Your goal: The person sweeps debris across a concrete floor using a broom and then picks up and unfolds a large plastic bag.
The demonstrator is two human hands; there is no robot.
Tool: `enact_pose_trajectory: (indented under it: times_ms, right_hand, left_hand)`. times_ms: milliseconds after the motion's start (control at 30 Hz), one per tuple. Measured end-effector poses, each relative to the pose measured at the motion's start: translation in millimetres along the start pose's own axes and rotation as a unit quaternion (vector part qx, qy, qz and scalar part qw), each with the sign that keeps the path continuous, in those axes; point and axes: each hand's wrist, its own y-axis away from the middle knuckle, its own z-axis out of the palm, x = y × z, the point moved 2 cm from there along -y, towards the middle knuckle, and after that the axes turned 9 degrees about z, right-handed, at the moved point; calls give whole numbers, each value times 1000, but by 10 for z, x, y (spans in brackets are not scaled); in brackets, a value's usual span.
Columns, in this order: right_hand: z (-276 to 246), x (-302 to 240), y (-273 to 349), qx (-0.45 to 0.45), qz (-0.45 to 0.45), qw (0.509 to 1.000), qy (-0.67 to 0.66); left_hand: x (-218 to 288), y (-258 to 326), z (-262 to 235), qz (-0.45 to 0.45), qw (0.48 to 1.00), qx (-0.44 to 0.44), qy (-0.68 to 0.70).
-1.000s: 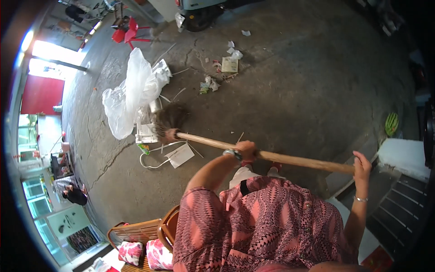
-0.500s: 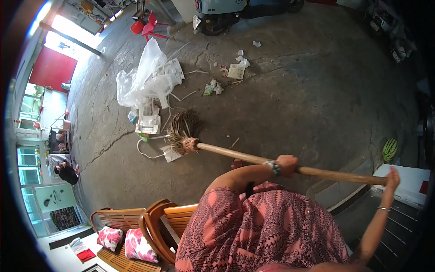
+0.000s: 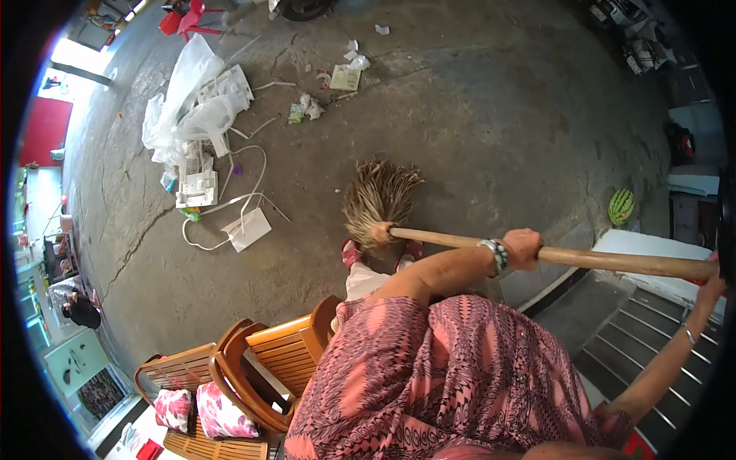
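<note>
With my left hand (image 3: 523, 249), a beaded bracelet at its wrist, I grip the wooden handle of a broom (image 3: 452, 238) partway along. At the far right, my right hand (image 3: 713, 282) closes round the handle's end, partly lost in the dark rim of the view. The broom's fan of brown bristles (image 3: 379, 195) rests on the concrete floor just beyond my red shoes (image 3: 351, 253). To the left lie a white paper bag (image 3: 251, 230) with a cord, white foam pieces (image 3: 198, 190) and a crumpled clear plastic bag (image 3: 208, 115).
Farther off are a flat yellowish packet (image 3: 345, 77) and crumpled scraps (image 3: 311, 106). A watermelon (image 3: 621, 206) sits on the floor at right. A wooden bench (image 3: 180, 369) with cushions stands at lower left, a wooden chair (image 3: 285, 353) beside it. A red chair (image 3: 198, 17) is far back.
The broom head has moved right, away from the paper bag and foam, to just in front of my shoes. Both hands have shifted right with the handle. My view has shifted too.
</note>
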Motion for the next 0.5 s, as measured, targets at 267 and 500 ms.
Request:
enact_pose_trajectory:
  times_ms: [267,500]
  right_hand:
    - [2450,-53,2549,-187,363,904,-128]
    - [3332,-961,3194,-269,428,828,-243]
  left_hand:
    - [-1370,2313,-591,-253,944,-173,-126]
    - [-1644,3681,-1305,-376,891,-118,-224]
